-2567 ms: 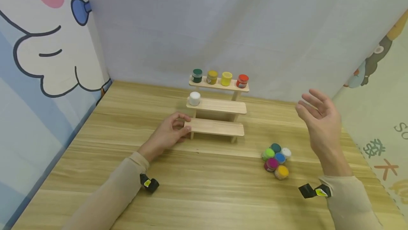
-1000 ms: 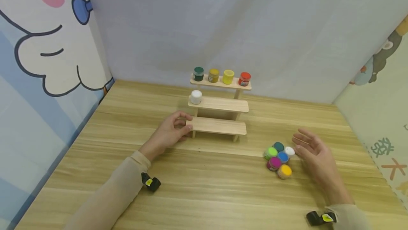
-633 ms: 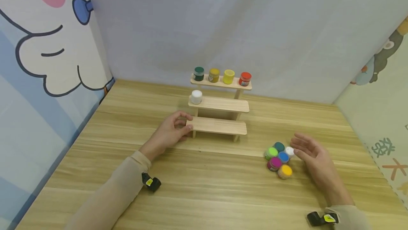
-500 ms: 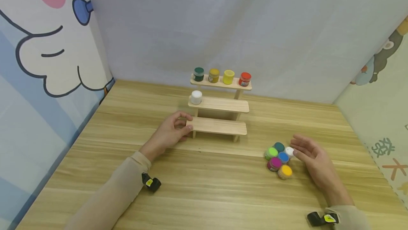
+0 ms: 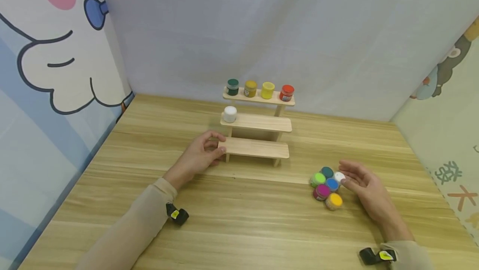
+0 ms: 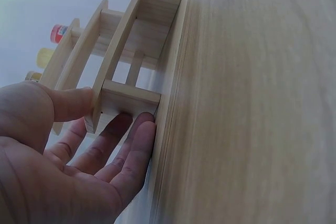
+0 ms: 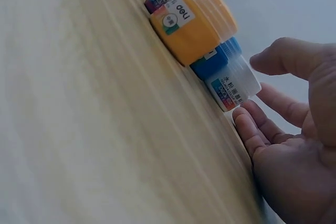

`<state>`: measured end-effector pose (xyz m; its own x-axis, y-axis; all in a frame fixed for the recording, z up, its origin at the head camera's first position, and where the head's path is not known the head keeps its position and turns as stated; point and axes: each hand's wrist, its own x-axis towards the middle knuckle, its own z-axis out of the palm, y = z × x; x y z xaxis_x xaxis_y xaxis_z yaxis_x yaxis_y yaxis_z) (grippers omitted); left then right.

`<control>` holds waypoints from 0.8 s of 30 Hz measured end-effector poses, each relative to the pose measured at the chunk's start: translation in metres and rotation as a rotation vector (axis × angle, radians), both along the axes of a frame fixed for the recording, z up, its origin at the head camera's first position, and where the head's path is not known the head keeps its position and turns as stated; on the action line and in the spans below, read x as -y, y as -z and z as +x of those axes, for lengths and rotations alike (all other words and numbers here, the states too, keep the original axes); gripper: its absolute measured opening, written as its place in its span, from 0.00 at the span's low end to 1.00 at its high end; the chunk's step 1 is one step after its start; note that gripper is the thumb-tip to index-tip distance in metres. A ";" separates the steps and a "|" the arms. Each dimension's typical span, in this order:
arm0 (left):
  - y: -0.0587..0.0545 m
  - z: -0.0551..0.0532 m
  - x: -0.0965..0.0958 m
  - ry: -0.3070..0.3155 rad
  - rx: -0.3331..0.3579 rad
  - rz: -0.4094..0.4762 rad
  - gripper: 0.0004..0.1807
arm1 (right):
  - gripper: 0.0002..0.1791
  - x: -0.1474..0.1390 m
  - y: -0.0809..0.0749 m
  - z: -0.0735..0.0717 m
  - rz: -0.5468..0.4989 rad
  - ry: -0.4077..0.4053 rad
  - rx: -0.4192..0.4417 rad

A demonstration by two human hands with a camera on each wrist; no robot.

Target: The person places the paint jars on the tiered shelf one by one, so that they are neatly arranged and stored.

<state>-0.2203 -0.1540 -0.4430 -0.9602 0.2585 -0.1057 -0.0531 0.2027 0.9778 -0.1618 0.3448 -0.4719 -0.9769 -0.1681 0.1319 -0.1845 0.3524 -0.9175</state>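
Note:
My left hand [image 5: 198, 153] holds the left end of the lowest step of a three-tier wooden display rack [image 5: 258, 148]. In the left wrist view the thumb lies on the step's edge and fingers reach to its end support [image 6: 128, 95]. On the right, my right hand [image 5: 368, 189] is beside a white paint jar [image 5: 339, 177], thumb and fingers apart around its near side. In the right wrist view that white jar [image 7: 231, 85] stands on the table by the fingertips, not visibly pinched. Clustered with it are dark green [image 5: 327, 173], light green [image 5: 318, 179], blue [image 5: 332, 184], purple [image 5: 322, 192] and orange-yellow [image 5: 334, 201] jars.
Dark green [image 5: 233, 87], ochre [image 5: 250, 89], yellow [image 5: 267, 90] and red [image 5: 287, 93] paint jars line the top tier. A white jar [image 5: 230, 114] stands at the middle tier's left end. A pale curtain [image 5: 262, 33] hangs behind the wooden table [image 5: 239, 220].
My right hand has come down from above the table's right side to beside the white jar, lately edging slightly closer. The left hand stays on the rack; the jars keep their places.

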 end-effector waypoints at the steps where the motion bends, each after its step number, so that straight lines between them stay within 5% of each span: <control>1: 0.000 0.000 0.000 0.000 0.000 0.000 0.15 | 0.28 0.000 0.000 0.000 0.007 -0.002 0.000; 24: -0.001 0.000 0.000 0.002 0.004 -0.001 0.16 | 0.24 -0.002 0.004 -0.002 -0.069 -0.111 0.019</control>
